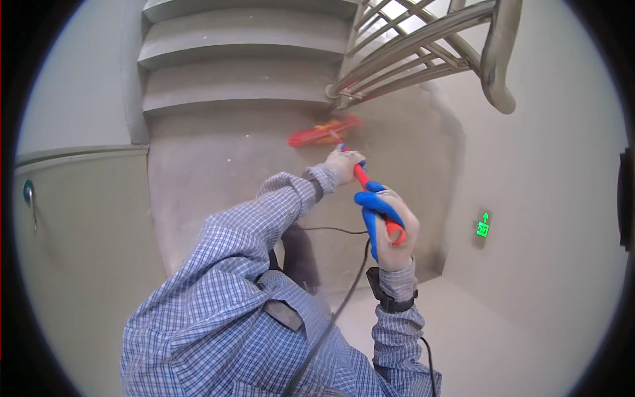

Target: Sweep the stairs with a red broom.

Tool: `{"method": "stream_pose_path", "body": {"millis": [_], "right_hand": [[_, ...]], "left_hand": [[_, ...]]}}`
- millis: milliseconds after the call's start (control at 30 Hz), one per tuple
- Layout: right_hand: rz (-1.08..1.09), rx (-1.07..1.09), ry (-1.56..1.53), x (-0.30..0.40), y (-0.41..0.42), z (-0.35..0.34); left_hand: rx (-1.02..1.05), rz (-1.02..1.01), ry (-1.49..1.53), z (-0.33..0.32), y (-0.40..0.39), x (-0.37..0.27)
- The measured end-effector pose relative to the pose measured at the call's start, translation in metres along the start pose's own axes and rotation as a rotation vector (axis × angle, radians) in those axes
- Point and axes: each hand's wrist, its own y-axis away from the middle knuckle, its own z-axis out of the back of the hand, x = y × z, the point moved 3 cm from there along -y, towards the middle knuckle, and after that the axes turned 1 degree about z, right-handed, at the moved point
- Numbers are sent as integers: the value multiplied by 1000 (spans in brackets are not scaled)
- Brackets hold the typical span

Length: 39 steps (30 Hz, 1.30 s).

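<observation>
A red-handled broom (362, 174) slants across the view in front of me. Its red head (312, 137), with some yellow-orange bristles, is blurred and lies low over the landing floor near the bottom stair. My left hand (343, 163), in a white and blue work glove, is wrapped around the handle closer to the head. Higher up, my right hand (392, 218) in a matching glove grips the handle's upper part. The handle's round end sticks out below that palm. Whether the bristles touch the floor is too blurred to tell.
Concrete stairs (238, 82) rise ahead, with a metal railing (412, 44) on their right. A pale door (89, 218) with a handle is at left. A lit green exit sign (482, 228) hangs on the right wall. A dark cable (354, 285) runs past my body.
</observation>
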Motion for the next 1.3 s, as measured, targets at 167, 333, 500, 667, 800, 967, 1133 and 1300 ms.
{"method": "stream_pose_path", "body": {"millis": [167, 333, 500, 667, 800, 967, 1133, 1300], "right_hand": [[-103, -354, -484, 38, -8, 74], [-352, 40, -601, -73, -30, 53], [-316, 112, -796, -158, 0, 29], [-448, -98, -329, -186, 38, 224], [-223, -261, -130, -189, 34, 294], [-13, -379, -494, -164, 11, 371], [-237, -145, -703, -221, 10, 376], [-450, 120, -765, -256, 65, 300]], "left_hand": [[231, 19, -98, 71, -5, -77], [192, 488, -414, 93, 46, 17], [20, 538, -634, 13, 46, 106], [-112, 457, 159, -201, -91, 8], [-15, 119, -127, -242, -193, -107], [141, 111, -57, -192, -211, -204], [60, 357, -281, -162, -138, -167], [133, 613, -474, -204, -64, -79]]}}
